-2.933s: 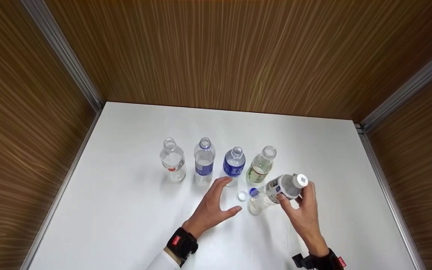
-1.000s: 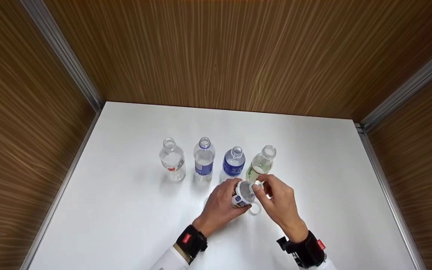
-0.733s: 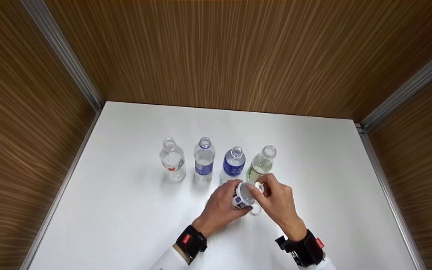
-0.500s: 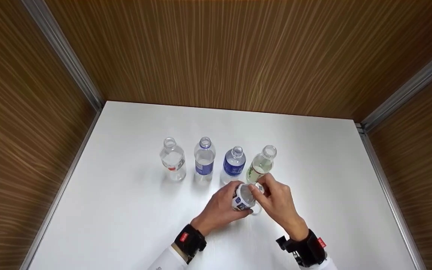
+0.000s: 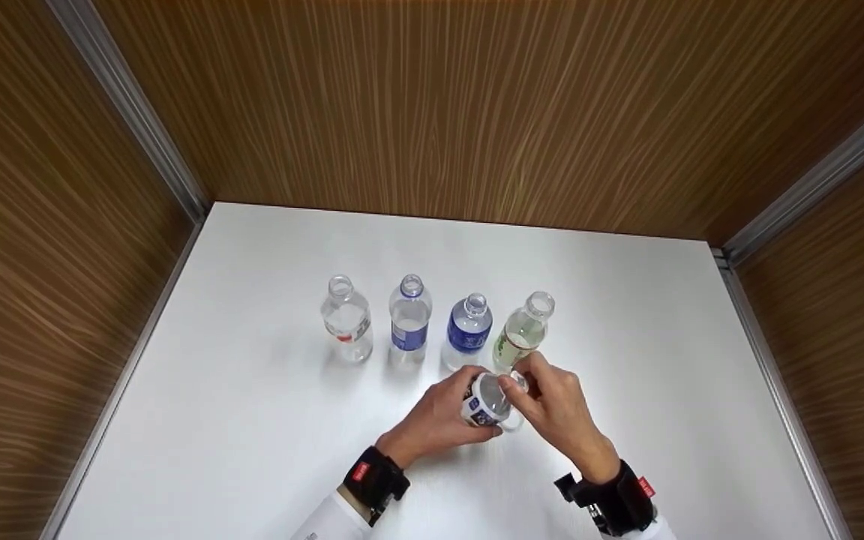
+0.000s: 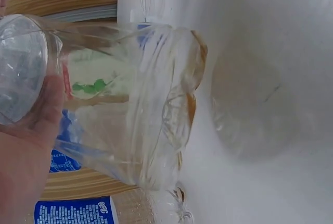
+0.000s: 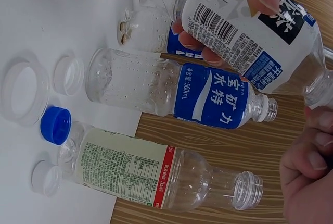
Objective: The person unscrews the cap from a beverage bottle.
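My left hand (image 5: 436, 420) grips a clear plastic bottle (image 5: 486, 401) with a white, black and blue label, held tilted with its neck toward the right. At that neck, the curled fingers of my right hand (image 5: 561, 409) pinch the white cap (image 5: 520, 380); whether the cap is still seated is hidden by the fingers. In the right wrist view the bottle's label (image 7: 223, 23) and clear shoulder are seen close up, the left thumb across it. The left wrist view shows the bottle's clear base (image 6: 179, 104) raised off the table.
Behind the hands stand a clear bottle (image 5: 347, 322), a blue-labelled bottle (image 5: 409, 322), another blue-labelled bottle (image 5: 469, 330) and a green-tinted bottle (image 5: 522, 330), all uncapped. Loose on the white table (image 5: 252, 420) lie a blue cap (image 7: 55, 125), white caps (image 7: 68, 75) and a larger white lid (image 7: 25, 92).
The bottle has passed from my right hand on the right to my left hand near the middle. My right hand has moved to its cap. Lately both hands have shifted only slightly.
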Demonstrator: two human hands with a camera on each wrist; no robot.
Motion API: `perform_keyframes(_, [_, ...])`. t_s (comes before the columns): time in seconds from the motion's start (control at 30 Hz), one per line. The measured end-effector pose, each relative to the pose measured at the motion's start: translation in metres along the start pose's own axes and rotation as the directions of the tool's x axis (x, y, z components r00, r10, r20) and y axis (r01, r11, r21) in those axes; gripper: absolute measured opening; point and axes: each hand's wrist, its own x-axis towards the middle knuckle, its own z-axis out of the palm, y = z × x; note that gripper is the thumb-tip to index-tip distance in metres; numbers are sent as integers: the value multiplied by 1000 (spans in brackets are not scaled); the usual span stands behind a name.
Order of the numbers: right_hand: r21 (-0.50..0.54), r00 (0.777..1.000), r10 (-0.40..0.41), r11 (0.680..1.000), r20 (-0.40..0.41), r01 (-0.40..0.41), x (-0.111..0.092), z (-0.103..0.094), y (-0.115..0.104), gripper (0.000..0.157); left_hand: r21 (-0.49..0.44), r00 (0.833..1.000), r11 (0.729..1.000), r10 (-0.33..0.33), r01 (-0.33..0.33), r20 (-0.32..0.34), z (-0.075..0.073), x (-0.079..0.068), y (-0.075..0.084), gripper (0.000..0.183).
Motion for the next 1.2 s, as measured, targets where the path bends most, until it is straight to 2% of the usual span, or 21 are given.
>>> perform_keyframes(0.27, [18,999,-34,999,20,34,-1,-1,0,26,-91,998,995,-31,36,58,-3,0,1,73])
perform_keyframes(0.6, [21,997,-54,998,55,52,-1,-3,2,23,-111,994,991,-57,68,98,-5,0,-1,73])
perform_keyframes(0.97, [45,989,-86,996,122,81,-1,-6,3,18,-109,990,993,-33,48,140,-8,1,-3,70])
perform_keyframes(1.2, [33,983,-136,991,120,132,-1,-7,6,22,-107,987,993,-22,39,158,-10,3,-3,70])
